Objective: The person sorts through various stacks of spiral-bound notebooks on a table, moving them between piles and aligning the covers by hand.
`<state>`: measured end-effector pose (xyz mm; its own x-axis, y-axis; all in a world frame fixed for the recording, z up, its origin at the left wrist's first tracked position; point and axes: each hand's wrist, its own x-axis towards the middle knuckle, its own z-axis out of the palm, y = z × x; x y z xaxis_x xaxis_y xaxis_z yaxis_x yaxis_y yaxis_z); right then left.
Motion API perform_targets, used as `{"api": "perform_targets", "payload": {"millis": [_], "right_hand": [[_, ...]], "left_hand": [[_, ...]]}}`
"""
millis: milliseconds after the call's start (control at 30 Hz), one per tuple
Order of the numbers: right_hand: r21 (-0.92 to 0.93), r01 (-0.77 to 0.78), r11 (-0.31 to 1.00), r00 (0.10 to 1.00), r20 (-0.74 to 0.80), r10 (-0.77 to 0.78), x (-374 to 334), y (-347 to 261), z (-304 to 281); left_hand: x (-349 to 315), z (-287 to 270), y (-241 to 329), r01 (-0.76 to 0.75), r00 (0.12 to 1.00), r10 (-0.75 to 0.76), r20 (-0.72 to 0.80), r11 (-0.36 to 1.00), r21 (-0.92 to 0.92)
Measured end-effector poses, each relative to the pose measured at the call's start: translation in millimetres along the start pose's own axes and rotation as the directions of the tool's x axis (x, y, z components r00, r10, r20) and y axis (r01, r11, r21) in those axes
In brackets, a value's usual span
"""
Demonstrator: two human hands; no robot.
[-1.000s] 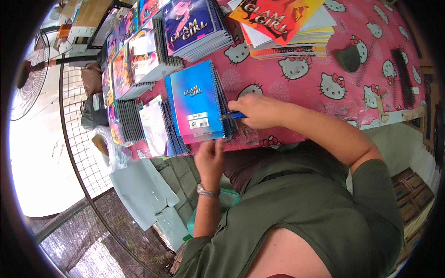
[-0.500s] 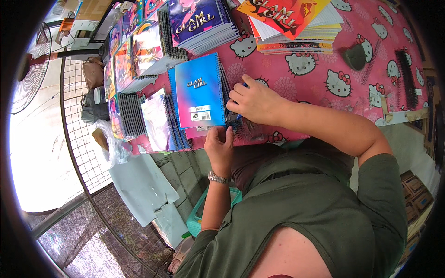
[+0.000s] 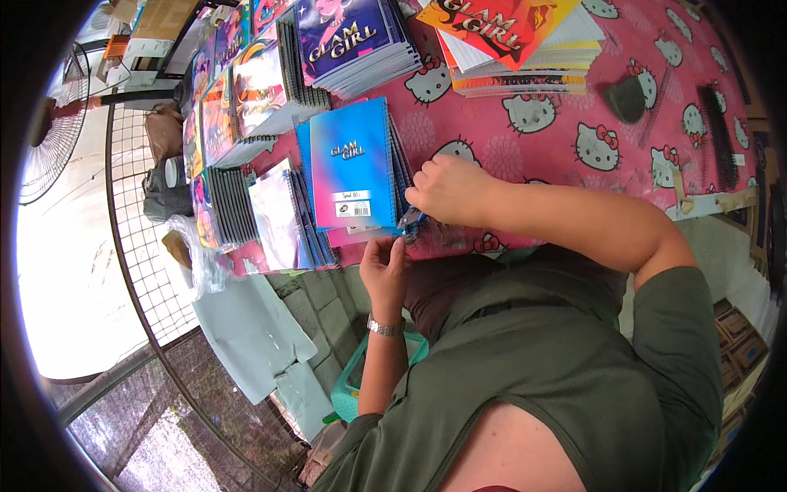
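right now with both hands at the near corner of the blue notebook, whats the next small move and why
Probably pinch and steady that corner. The right hand rests at the near right corner of the blue spiral notebook, the left hand just below its near edge, and a small blue thing sits between them; what it is cannot be told.

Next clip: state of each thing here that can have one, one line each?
Blue notebook: closed, flat atop a small stack.
Left hand: fingers pinched at the notebook's lower corner.
Right hand: curled, at the spiral edge.
Purple notebook pile: closed, stacked.
Fan: cannot tell if running.
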<state>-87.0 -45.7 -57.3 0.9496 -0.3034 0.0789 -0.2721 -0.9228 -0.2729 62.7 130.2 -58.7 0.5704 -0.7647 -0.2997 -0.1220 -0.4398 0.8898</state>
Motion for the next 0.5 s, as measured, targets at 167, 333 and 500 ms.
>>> {"api": "perform_targets", "payload": {"millis": [167, 333, 500], "right_hand": [[-0.189, 0.080, 0.979, 0.953, -0.274, -0.131, -14.6, 9.2, 4.3], [-0.187, 0.118, 0.975, 0.973, -0.175, -0.151, -6.7, 0.6, 1.0], [-0.052, 0.051, 0.997, 0.995, 0.091, -0.046, -4.1, 1.1, -1.1]], "left_hand": [[-9.5, 3.0, -0.9, 0.322, 0.945, -0.232, 0.228, 0.773, -0.547], [-6.9, 13.6, -0.8, 0.326, 0.942, -0.251, 0.222, 0.841, -0.432], [-3.8, 11.8, -4.8, 0.320, 0.943, -0.239, 0.232, 0.844, -0.431]]}}
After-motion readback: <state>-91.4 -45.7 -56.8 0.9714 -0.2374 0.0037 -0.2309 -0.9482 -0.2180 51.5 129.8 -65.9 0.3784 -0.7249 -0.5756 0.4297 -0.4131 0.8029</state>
